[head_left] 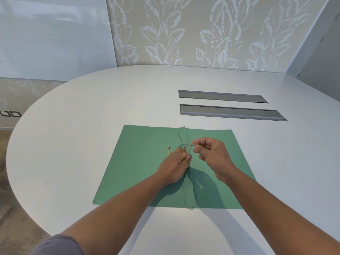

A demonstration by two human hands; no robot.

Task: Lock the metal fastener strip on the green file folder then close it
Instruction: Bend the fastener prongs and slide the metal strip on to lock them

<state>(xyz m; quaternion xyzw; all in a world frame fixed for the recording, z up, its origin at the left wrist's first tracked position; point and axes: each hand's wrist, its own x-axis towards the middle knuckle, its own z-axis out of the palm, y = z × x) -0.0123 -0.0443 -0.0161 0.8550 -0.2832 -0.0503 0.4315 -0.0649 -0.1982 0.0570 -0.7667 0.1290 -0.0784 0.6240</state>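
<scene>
Over the spine of the open green file folder, flat on the white table: left hand knuckles-up, pinching 1 metal prong; right hand curled, fingertips clamped on the fastener strip.

Both bare forearms reach in from the 6 o'clock edge and converge toward the centre, a grey sleeve showing at the left upper arm. The left hand lies knuckles-up with its fingers curled into a pinch at its 1 o'clock tip. The right hand, just beside it at 3 o'clock, is raised slightly, thumb and forefinger nipped together pointing toward 9 o'clock, remaining fingers curled under.
</scene>
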